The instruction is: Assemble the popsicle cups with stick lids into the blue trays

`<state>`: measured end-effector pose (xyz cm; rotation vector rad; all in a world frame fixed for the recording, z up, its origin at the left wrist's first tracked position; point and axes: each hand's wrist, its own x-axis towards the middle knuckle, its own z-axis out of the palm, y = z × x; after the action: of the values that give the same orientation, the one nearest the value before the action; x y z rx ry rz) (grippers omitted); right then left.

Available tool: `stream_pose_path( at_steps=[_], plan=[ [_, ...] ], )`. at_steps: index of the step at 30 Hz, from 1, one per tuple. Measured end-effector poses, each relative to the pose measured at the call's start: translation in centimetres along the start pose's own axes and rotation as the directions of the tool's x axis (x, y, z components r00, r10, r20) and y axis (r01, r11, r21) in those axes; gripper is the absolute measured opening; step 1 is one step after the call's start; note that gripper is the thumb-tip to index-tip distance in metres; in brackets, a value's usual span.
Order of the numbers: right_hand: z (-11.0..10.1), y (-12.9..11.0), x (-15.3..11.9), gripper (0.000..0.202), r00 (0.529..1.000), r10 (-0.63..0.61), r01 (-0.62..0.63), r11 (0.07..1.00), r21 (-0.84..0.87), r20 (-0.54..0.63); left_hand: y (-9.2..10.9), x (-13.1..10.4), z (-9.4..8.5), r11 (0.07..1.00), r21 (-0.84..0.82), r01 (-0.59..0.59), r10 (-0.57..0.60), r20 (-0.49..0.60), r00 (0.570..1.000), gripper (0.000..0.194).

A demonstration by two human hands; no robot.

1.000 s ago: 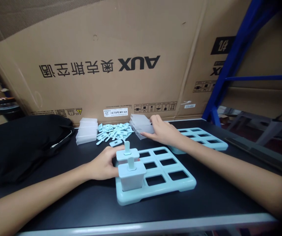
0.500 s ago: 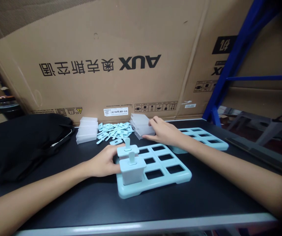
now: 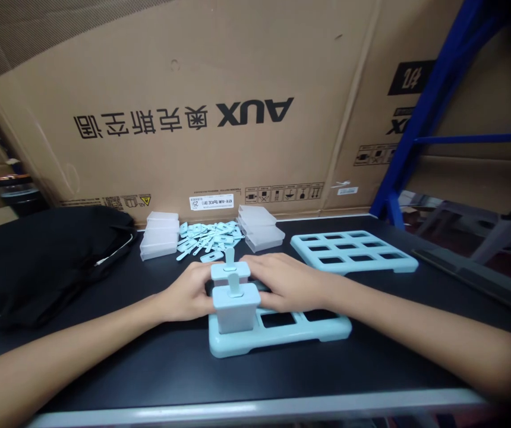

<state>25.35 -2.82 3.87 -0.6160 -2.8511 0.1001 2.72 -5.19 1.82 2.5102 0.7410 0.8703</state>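
A light-blue rack (image 3: 282,337) with square openings lies before me, a front ice pop mold (image 3: 236,316) upright in its near left opening. Right behind it stands a rear ice pop mold (image 3: 220,271), also capped with a blue lid and upright stick handle. From the left, my left hand (image 3: 189,292) curls round the rear mold, thumb and fingers partly hidden by the molds. My right hand (image 3: 289,280) closes in on it from the right, above the rack's openings. Its fingertips are hidden behind the lids.
Clear molds lie in a left stack (image 3: 160,238) and a right stack (image 3: 259,227), with a pile of blue stick lids (image 3: 211,238) between them. A second blue rack (image 3: 356,267) lies at the right. Black cloth (image 3: 50,261) covers the left. A large carton (image 3: 170,160) stands behind.
My right hand has left the right stack of clear molds and come down left to the rear ice pop mold. My left hand stays by that mold.
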Motion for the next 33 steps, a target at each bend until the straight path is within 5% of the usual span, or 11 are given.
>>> stream_pose_path(
  at_steps=[7, 15, 20, 28, 30, 33],
  plan=[
    [0.2, 0.3, -0.1, 0.014, 1.0, 0.024, -0.024, 0.999, -0.025, -0.015, 0.1, 0.1, -0.2, 0.997, -0.044, 0.063, -0.063, 0.0, 0.998, 0.024],
    [0.3, -0.2, 0.0, 0.014, 0.998, 0.031, -0.031, 0.999, 0.012, -0.051, -0.4, -0.1, 0.4, 0.879, -0.384, 0.282, -0.32, -0.037, 0.947, 0.037],
    [0.4, 0.0, 0.0, 0.011, 0.99, 0.115, -0.102, 0.985, 0.136, -0.085, -0.4, 0.1, 0.0, 0.868, -0.416, 0.27, -0.365, -0.168, 0.916, 0.038],
    [0.4, 0.0, -0.1, 0.012, 0.992, 0.099, -0.088, 0.987, 0.134, -0.08, -3.3, 0.8, -2.4, 0.883, -0.089, 0.461, -0.449, -0.447, 0.774, 0.032],
    [0.4, 0.0, -0.1, 0.012, 0.992, 0.097, -0.086, 0.988, 0.129, -0.082, -3.4, 0.8, -3.4, 0.817, 0.163, 0.552, -0.432, -0.461, 0.775, 0.033],
    [0.4, 0.1, 0.0, 0.012, 0.992, 0.095, -0.084, 0.989, 0.123, -0.087, -2.7, 0.6, -4.6, 0.587, 0.581, 0.564, -0.421, -0.376, 0.826, 0.03]
  ],
)
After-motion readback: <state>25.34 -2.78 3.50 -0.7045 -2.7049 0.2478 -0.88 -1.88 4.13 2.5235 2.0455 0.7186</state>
